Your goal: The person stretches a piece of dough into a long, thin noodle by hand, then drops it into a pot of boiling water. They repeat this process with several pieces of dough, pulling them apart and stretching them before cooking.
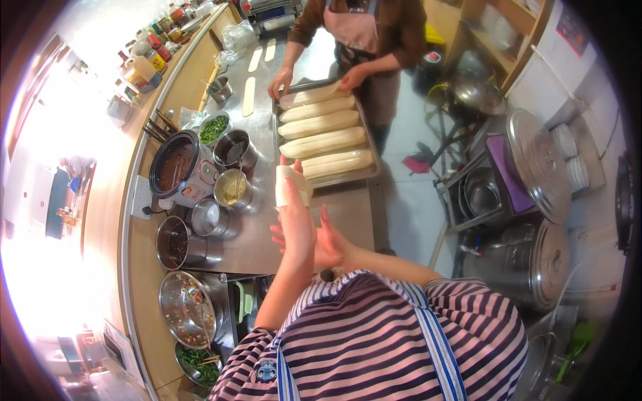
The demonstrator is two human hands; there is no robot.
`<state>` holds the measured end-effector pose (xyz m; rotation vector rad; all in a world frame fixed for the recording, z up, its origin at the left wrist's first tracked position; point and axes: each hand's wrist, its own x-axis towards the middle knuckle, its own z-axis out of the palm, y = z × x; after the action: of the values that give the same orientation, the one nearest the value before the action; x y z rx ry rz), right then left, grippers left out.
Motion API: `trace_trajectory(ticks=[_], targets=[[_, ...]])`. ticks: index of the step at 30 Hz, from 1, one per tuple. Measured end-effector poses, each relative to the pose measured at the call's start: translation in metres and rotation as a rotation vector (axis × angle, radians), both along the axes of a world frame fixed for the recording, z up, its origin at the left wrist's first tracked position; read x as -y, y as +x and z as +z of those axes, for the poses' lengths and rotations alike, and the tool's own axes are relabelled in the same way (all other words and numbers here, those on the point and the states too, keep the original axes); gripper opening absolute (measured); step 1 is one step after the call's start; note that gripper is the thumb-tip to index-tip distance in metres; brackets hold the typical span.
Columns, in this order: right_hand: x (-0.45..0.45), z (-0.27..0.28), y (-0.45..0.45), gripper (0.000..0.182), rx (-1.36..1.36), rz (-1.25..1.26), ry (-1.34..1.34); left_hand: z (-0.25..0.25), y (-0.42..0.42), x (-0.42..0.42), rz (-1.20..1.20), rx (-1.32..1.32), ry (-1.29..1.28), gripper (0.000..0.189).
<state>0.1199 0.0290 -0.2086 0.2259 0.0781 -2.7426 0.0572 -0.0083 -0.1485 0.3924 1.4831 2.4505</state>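
My left hand [297,210] is raised over the steel table [346,210], a pale flat piece [287,186] between its thumb and fingers; whether this is dough or a wrap, I cannot tell. Close by its wrist, my right hand [328,243] has its fingers spread and nothing visible in it. Beyond them, long pale dough pieces [323,143] lie side by side in a metal tray [377,165]. A co-worker's hands are at the tray's far end, one on its corner, the other at the farthest piece. Thin dough strips [249,96] lie on the table farther left.
Left of my hands stand a slow cooker [193,168], a bowl of chopped greens [214,128], several metal pots [233,188] and a large steel bowl [186,311]. The co-worker [356,30] stands across the tray. A rack with pans and a round lid [539,165] is at the right.
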Motion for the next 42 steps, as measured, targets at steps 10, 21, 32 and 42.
trace_trajectory(ticks=[10, 21, 32, 42], targets=[[-0.009, -0.022, -0.053, 0.028, 0.071, -0.357, -0.161, -0.034, 0.0, 0.024, 0.186, -0.086, -0.128, 0.043], [-0.022, -0.071, -0.057, 0.016, 0.443, -0.465, -0.068, -0.107, -0.033, 0.06, 0.053, 0.575, 0.715, 0.038], [-0.095, -0.113, -0.041, 0.023, 0.562, -0.721, 0.058, -0.051, -0.031, 0.128, 0.405, 0.213, 0.314, 0.038], [-0.157, -0.17, 0.0, 0.027, 0.536, -0.955, 0.348, -0.126, -0.077, 0.203, 0.496, 0.595, 0.444, 0.039]])
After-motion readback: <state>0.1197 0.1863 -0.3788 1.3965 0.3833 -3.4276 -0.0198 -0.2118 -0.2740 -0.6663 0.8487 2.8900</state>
